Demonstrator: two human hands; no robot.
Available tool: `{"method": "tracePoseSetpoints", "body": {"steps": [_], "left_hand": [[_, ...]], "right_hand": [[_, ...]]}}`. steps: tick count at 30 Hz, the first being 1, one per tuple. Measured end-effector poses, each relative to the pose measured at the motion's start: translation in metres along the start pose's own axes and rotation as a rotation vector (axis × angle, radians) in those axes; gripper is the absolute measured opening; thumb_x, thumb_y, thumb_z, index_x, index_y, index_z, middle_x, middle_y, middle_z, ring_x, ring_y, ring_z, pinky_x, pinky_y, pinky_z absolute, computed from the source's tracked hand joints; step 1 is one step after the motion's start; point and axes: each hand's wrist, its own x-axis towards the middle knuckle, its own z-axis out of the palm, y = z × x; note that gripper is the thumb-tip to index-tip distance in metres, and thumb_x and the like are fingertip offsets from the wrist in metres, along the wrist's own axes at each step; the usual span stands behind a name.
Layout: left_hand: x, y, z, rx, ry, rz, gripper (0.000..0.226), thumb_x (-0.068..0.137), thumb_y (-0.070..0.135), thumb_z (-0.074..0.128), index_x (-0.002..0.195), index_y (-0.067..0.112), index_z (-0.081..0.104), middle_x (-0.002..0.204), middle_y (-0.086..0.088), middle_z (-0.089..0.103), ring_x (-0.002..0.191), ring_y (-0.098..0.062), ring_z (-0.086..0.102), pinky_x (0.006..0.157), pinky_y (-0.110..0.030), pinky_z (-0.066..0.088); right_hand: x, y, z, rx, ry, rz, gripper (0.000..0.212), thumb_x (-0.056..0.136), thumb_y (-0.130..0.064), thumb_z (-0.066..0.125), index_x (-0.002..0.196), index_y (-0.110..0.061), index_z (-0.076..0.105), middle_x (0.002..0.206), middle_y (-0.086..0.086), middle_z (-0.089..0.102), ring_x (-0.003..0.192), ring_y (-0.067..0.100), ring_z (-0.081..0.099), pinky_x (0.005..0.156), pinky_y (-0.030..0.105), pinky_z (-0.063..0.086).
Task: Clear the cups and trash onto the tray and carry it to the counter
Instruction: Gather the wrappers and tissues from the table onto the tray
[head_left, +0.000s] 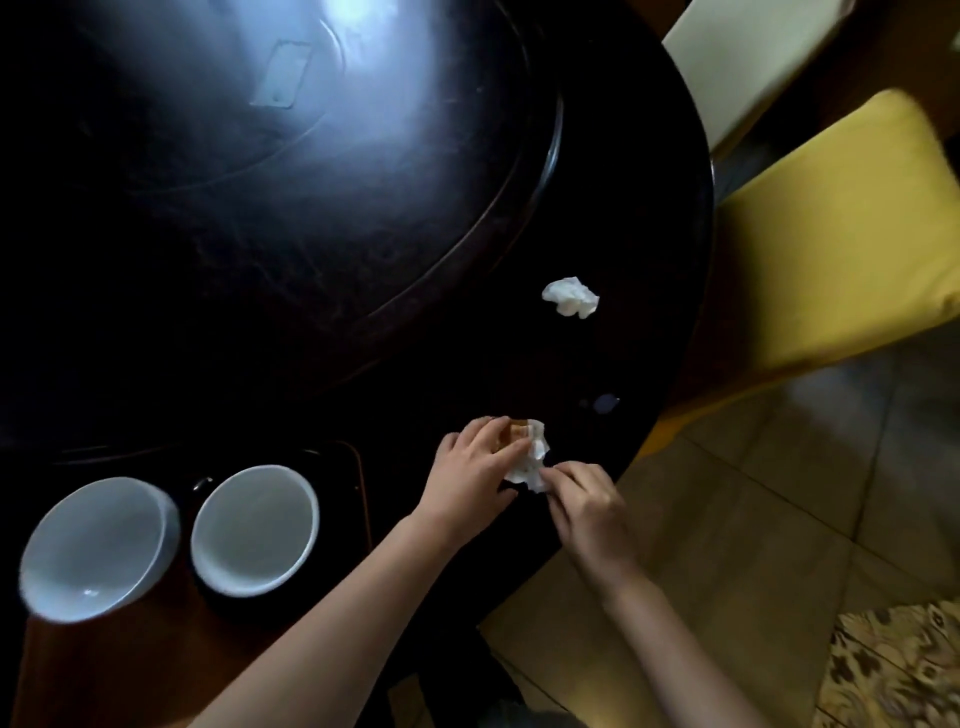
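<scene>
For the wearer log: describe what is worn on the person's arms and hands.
Nothing worn shows. The left hand and right hand are bare, with no gloves, and no rings can be made out in the dim, soft picture. Both forearms are uncovered from the wrist back to the frame's lower edge; no sleeve, watch or bracelet is visible.

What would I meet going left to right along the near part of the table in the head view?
Left cup → right cup, both on the tray → left hand → crumpled napkin in both hands → right hand → yellow chair cushion.
</scene>
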Motion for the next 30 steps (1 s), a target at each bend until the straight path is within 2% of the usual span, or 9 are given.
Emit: {"method": "tracePoseSetpoints", "body": {"steps": [3, 6, 10, 15, 17, 19, 22, 25, 30], "left_hand": [[0.006, -0.003, 0.004, -0.034, 0.216, 0.073, 0.029, 0.071, 0.018, 0.071, 0.100, 0.020, 0.071, 0.110, -0.011, 0.068, 0.101, -0.032, 0.063, 0.074, -0.044, 0.056], [0.008, -0.001, 0.003, -0.056, 0.296, 0.089, 0.022, 0.066, 0.013, 0.077, 0.087, 0.017, 0.074, 0.097, -0.005, 0.072, 0.087, -0.024, 0.067, 0.057, -0.032, 0.058], [0.008, -0.003, 0.008, -0.097, 0.297, 0.062, 0.024, 0.069, 0.009, 0.074, 0.093, 0.012, 0.071, 0.095, -0.004, 0.069, 0.084, -0.021, 0.066, 0.048, -0.030, 0.056], [0.015, -0.002, 0.008, -0.068, 0.355, 0.070, 0.005, 0.073, 0.011, 0.068, 0.076, 0.015, 0.070, 0.080, 0.002, 0.069, 0.076, -0.016, 0.064, 0.050, -0.025, 0.053], [0.014, 0.000, 0.006, -0.251, 0.386, -0.085, 0.009, 0.076, 0.009, 0.063, 0.077, 0.014, 0.070, 0.082, 0.002, 0.070, 0.079, -0.014, 0.064, 0.061, -0.027, 0.054], [0.009, 0.006, 0.000, -0.581, 0.422, -0.364, 0.010, 0.076, 0.007, 0.067, 0.079, 0.015, 0.070, 0.081, 0.004, 0.070, 0.077, -0.009, 0.065, 0.069, -0.023, 0.053], [0.000, 0.020, -0.015, -1.209, 0.337, -0.655, 0.016, 0.069, 0.025, 0.076, 0.080, 0.014, 0.071, 0.080, -0.004, 0.073, 0.075, -0.013, 0.068, 0.071, -0.025, 0.056], [-0.006, 0.027, -0.018, -1.589, 0.238, -0.724, 0.026, 0.063, 0.026, 0.074, 0.084, 0.009, 0.070, 0.081, -0.010, 0.072, 0.079, -0.019, 0.068, 0.074, -0.027, 0.056], [-0.011, 0.030, -0.024, -1.688, 0.162, -0.687, 0.016, 0.085, 0.003, 0.059, 0.098, 0.002, 0.067, 0.095, -0.017, 0.071, 0.091, -0.023, 0.069, 0.082, -0.027, 0.055]], "right_hand": [[0.002, 0.003, 0.002, 0.041, 0.045, 0.012, 0.016, 0.080, -0.012, 0.062, 0.093, -0.009, 0.070, 0.084, 0.004, 0.068, 0.077, 0.019, 0.063, 0.074, 0.022, 0.044], [0.004, 0.005, 0.003, 0.079, 0.051, 0.031, 0.019, 0.081, -0.015, 0.054, 0.089, -0.009, 0.070, 0.081, 0.004, 0.067, 0.075, 0.021, 0.062, 0.076, 0.023, 0.041], [0.006, 0.003, 0.003, 0.109, 0.045, 0.081, 0.024, 0.066, 0.004, 0.074, 0.086, -0.008, 0.070, 0.080, 0.005, 0.068, 0.075, 0.022, 0.064, 0.079, 0.023, 0.040], [0.009, 0.003, 0.000, 0.242, 0.094, 0.189, 0.021, 0.070, 0.003, 0.072, 0.087, -0.008, 0.069, 0.084, 0.005, 0.069, 0.080, 0.017, 0.063, 0.082, 0.018, 0.040], [0.011, 0.002, -0.004, 0.325, 0.169, 0.260, 0.022, 0.070, 0.004, 0.073, 0.088, -0.007, 0.070, 0.085, 0.005, 0.070, 0.079, 0.013, 0.063, 0.081, 0.012, 0.042], [0.016, -0.002, -0.012, 0.423, 0.262, 0.310, 0.022, 0.070, 0.004, 0.073, 0.089, -0.007, 0.070, 0.084, 0.001, 0.068, 0.078, 0.008, 0.062, 0.078, 0.004, 0.044], [0.024, -0.012, -0.024, 0.531, 0.368, 0.255, 0.016, 0.076, -0.003, 0.071, 0.091, -0.008, 0.070, 0.088, -0.003, 0.067, 0.082, 0.005, 0.064, 0.076, 0.010, 0.051], [0.032, -0.029, -0.030, 0.551, 0.374, 0.152, 0.015, 0.078, -0.007, 0.070, 0.093, -0.007, 0.069, 0.092, 0.002, 0.067, 0.088, 0.008, 0.064, 0.078, 0.016, 0.053], [0.036, -0.042, -0.024, 0.452, 0.298, 0.105, 0.021, 0.074, -0.003, 0.073, 0.094, -0.008, 0.070, 0.090, 0.004, 0.068, 0.085, 0.008, 0.061, 0.080, 0.009, 0.048]]}}
